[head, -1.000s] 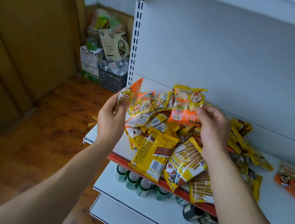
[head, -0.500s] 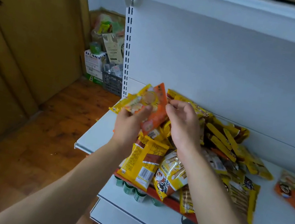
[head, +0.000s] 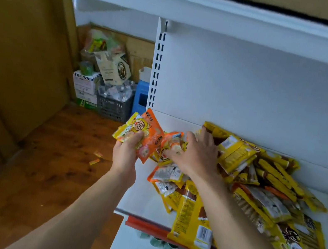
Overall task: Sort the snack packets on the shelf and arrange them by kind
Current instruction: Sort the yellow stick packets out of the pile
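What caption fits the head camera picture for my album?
Left hand holds orange packets; right hand touches the mixed snack pile.

Glossy, crinkled plastic film on snack packets (head: 236, 154). Smooth white painted metal for shelf (head: 141, 199), semi-matt. Polished reddish wood on floor (head: 62, 150). Dark gridded plastic for crate (head: 113, 107); matt cardboard for box (head: 84, 84).

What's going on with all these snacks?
A person is sorting snack packets on a shelf. The left hand holds a bunch of orange packets; the right hand reaches into the pile at another orange packet, its grip too blurred to tell. The pile lies unsorted.
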A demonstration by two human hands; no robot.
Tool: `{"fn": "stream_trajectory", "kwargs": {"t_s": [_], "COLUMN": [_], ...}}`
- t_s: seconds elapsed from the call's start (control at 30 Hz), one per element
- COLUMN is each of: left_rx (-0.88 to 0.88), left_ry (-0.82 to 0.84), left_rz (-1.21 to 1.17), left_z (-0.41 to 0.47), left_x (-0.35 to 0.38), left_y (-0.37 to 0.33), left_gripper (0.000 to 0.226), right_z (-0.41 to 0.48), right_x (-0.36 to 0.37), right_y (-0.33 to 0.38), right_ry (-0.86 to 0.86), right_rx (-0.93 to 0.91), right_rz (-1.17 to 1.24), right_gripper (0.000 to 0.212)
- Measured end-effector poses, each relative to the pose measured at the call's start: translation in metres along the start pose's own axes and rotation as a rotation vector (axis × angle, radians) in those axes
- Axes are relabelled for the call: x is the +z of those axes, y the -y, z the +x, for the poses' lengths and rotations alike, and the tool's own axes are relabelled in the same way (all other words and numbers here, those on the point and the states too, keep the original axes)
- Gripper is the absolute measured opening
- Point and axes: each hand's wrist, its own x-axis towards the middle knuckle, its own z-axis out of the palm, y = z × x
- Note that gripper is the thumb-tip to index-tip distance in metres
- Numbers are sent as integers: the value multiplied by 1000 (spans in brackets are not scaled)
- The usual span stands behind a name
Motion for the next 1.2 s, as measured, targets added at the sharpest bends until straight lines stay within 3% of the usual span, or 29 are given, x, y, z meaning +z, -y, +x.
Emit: {"fn": "stream_trajectory", "kwargs": {"t_s": [0.1, 0.23, 0.33, 0.63, 0.8, 1.0, 1.2], "left_rx": [-37, -82, -117, -218, -311, -434, -537], "left_ry": [52, 107, 152, 320, 420, 499, 564], "left_rz": [15, -4, -24, -3, -89, -216, -192], "left_z": [12, 26, 30, 36, 35, 33, 28], "left_x": [-10, -17, -20, -14, -8, 7, 27], "left_y": [-1, -5, -4, -4, -2, -2, 2], "left_gripper": [42, 43, 45, 36, 25, 24, 40], "right_z": [1, -1, 1, 5, 0, 0, -7], "right_x": [7, 6, 0, -6, -8, -13, -25], "right_y": [7, 6, 2, -5, -7, -18, -33], "right_ry": [-1, -122, -185, -270, -318, -427, -458], "right_rx": [60, 68, 112, 259, 239, 284, 381], "right_rz": [-41, 60, 191, 333, 422, 622, 865], "right_gripper": [88, 53, 40, 29, 28, 20, 21]}}
